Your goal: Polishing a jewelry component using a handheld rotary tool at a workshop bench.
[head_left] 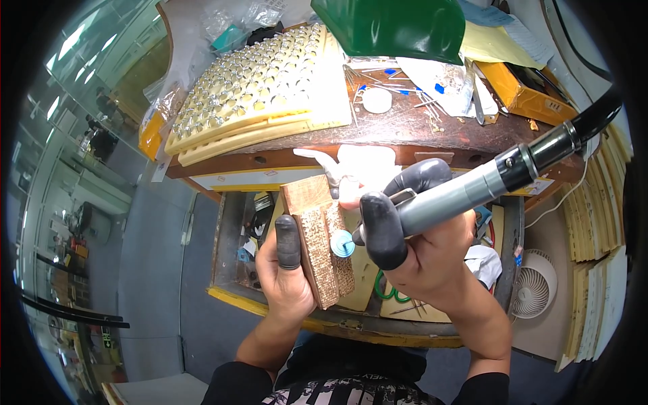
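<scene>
My left hand [289, 283], a black finger cot on its thumb, is closed round the side of a wooden block [307, 196]. The block has a flat, smooth top end and rough, pitted golden-brown faces below. My right hand [432, 250] grips a grey rotary handpiece [452, 201] much like a pen, with black cots on the thumb and a finger. At the handpiece's tip sits a small light-blue disc [342, 244], which overlaps the block's rough face in view; whether they touch I cannot tell. Any small piece held behind the block is hidden.
An open drawer [297, 322] below my hands holds green-handled scissors [388, 289] and thin tools. On the bench stand a cream tray [246, 118] with rows of round silvery pieces, a green scoop-like pan [398, 30], scattered burs and an orange box [523, 94]. A white fan [534, 287] stands right.
</scene>
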Demonstrator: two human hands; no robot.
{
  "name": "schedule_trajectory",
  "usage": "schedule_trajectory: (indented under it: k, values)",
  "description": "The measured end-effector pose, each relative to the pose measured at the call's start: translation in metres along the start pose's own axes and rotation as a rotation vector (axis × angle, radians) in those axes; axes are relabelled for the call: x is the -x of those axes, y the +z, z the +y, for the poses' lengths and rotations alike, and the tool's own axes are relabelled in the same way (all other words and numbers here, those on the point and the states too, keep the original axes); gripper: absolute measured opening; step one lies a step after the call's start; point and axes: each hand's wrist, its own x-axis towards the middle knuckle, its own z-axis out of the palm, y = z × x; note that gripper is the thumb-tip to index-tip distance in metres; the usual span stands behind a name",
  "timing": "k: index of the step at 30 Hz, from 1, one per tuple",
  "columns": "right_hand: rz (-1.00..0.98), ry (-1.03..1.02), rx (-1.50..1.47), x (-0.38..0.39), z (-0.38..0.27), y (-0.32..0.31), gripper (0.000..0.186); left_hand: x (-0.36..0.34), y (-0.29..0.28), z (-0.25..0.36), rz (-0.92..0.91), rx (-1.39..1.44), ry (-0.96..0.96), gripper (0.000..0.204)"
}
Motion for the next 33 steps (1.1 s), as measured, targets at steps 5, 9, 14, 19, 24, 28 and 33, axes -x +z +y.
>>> schedule_trajectory:
  k: [5,9,14,19,24,28,33]
  values:
    - [0.024,0.022,0.008,0.003,0.000,0.002,0.012,-0.001,0.002,0.000,0.026,0.031,-0.010,0.049]
    - [0.014,0.004,0.017,0.002,0.001,0.000,0.011,0.000,-0.003,-0.002,-0.031,0.023,0.021,0.049]
    - [-0.005,-0.072,0.058,0.003,0.006,-0.003,0.010,0.000,0.001,0.002,-0.046,0.015,0.001,0.052]
    - [0.007,0.013,0.000,0.004,0.002,-0.002,0.009,0.000,0.004,0.003,-0.004,0.017,0.005,0.050]
    - [-0.005,0.024,0.006,0.004,-0.001,-0.002,0.010,0.000,-0.003,0.000,-0.063,0.020,0.026,0.054]
    - [-0.013,0.007,0.005,0.004,0.000,-0.002,0.011,-0.001,0.000,0.002,-0.060,-0.004,0.032,0.053]
    - [-0.009,0.027,-0.030,0.006,0.000,-0.001,0.013,-0.001,0.003,0.001,-0.037,0.004,0.019,0.053]
